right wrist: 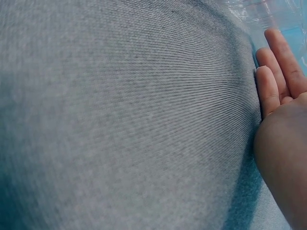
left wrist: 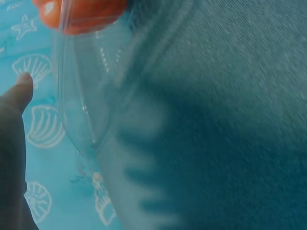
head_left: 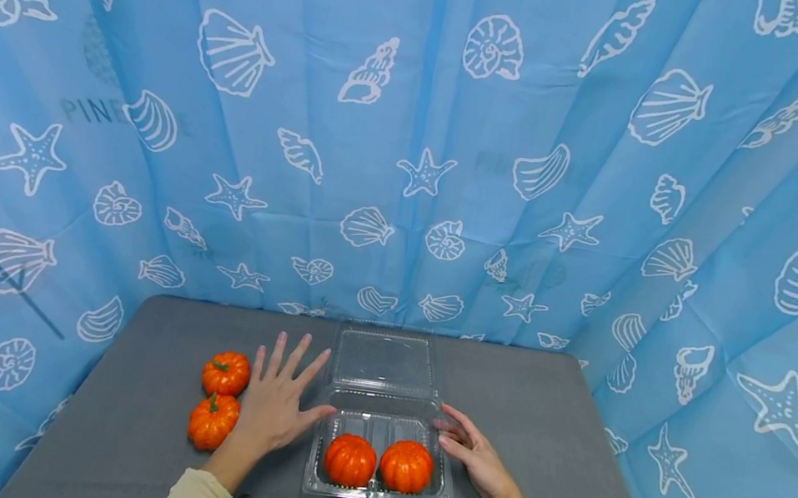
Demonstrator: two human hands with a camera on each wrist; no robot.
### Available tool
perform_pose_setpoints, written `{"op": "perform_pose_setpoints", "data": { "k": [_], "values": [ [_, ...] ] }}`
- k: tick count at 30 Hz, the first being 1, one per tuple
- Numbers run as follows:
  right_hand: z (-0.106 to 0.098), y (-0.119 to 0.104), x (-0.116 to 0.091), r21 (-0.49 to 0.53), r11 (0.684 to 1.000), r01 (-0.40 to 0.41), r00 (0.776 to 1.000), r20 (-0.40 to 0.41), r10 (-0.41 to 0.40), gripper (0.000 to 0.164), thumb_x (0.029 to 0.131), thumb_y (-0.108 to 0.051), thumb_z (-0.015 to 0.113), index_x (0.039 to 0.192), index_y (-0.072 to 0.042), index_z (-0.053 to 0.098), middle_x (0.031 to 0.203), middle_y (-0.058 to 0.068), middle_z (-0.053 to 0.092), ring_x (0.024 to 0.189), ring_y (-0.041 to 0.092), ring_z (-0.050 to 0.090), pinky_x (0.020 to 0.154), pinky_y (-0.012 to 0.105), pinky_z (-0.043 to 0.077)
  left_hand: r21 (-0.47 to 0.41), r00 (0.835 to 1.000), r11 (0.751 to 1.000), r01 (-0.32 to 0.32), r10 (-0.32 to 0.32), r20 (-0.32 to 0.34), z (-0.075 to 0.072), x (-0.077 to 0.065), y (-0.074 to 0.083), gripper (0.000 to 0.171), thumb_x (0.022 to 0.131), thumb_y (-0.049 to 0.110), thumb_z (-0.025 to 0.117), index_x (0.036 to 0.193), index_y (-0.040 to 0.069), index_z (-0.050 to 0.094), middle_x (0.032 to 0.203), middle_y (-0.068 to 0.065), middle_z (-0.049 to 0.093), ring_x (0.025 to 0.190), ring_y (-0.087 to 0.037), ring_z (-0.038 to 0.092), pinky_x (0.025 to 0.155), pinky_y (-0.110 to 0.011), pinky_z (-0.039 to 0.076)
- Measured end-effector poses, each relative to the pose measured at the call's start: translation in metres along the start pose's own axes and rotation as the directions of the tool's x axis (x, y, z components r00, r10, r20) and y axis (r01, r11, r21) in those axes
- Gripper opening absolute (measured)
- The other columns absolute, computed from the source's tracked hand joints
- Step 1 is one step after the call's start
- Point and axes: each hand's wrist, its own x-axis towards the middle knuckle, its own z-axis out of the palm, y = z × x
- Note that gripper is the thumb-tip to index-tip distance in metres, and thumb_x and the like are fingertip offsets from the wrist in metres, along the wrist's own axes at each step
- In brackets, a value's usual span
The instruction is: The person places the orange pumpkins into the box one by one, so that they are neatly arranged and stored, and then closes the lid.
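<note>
A clear plastic clamshell container point(head_left: 377, 494) lies on the grey table, its lid point(head_left: 384, 361) folded back away from me. Two small orange pumpkins, one on the left point(head_left: 350, 460) and one on the right point(head_left: 406, 466), sit side by side in its near half. My left hand point(head_left: 278, 408) is spread wide left of the container, thumb by its left edge, holding nothing. At the right edge, the fingers of my right hand point(head_left: 480, 460) reach beside the container wall, loosely bent. In the right wrist view, the right hand's fingers point(right wrist: 285, 60) show near clear plastic.
Two more orange pumpkins, a far one point(head_left: 227, 374) and a near one point(head_left: 213, 422), stand on the table point(head_left: 556, 438) left of my left hand. A blue curtain point(head_left: 405, 199) with white shell prints hangs behind the table and along both sides.
</note>
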Motion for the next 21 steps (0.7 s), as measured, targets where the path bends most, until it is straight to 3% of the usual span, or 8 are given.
{"op": "perform_pose_setpoints", "data": {
  "k": [4, 12, 21],
  "values": [
    [0.000, -0.001, 0.000, 0.001, 1.000, -0.003, 1.000, -0.003, 0.003, 0.062, 0.104, -0.024, 0.058, 0.161, -0.019, 0.031, 0.158, 0.020, 0.044, 0.146, 0.039, 0.041, 0.107, 0.030, 0.044, -0.023, 0.999, 0.999, 0.024, -0.024, -0.023, -0.001, -0.004, -0.009, 0.094, 0.081, 0.078, 0.063, 0.160, 0.037, 0.032, 0.171, -0.007, 0.024, 0.158, -0.045, 0.010, 0.123, -0.070, 0.009],
    [0.000, -0.001, 0.001, 0.007, 1.000, -0.001, 1.000, -0.004, 0.001, 0.063, 0.104, -0.024, 0.058, 0.161, -0.018, 0.031, 0.158, 0.020, 0.044, 0.146, 0.039, 0.041, 0.110, 0.037, 0.044, -0.043, 0.997, 0.997, 0.071, -0.072, -0.035, -0.005, -0.014, -0.027, 0.092, 0.082, 0.072, 0.068, 0.159, 0.033, 0.035, 0.170, -0.009, 0.025, 0.157, -0.047, 0.012, 0.122, -0.071, 0.008],
    [0.001, -0.002, 0.001, 0.005, 1.000, 0.004, 1.000, 0.013, -0.004, 0.063, 0.105, -0.024, 0.058, 0.161, -0.018, 0.030, 0.159, 0.020, 0.043, 0.146, 0.039, 0.040, 0.105, 0.027, 0.043, -0.072, 0.989, 0.986, 0.150, -0.151, -0.007, -0.005, -0.031, -0.049, 0.088, 0.086, 0.069, 0.067, 0.160, 0.034, 0.033, 0.170, -0.010, 0.023, 0.156, -0.049, 0.013, 0.120, -0.072, 0.012]
  ]
}}
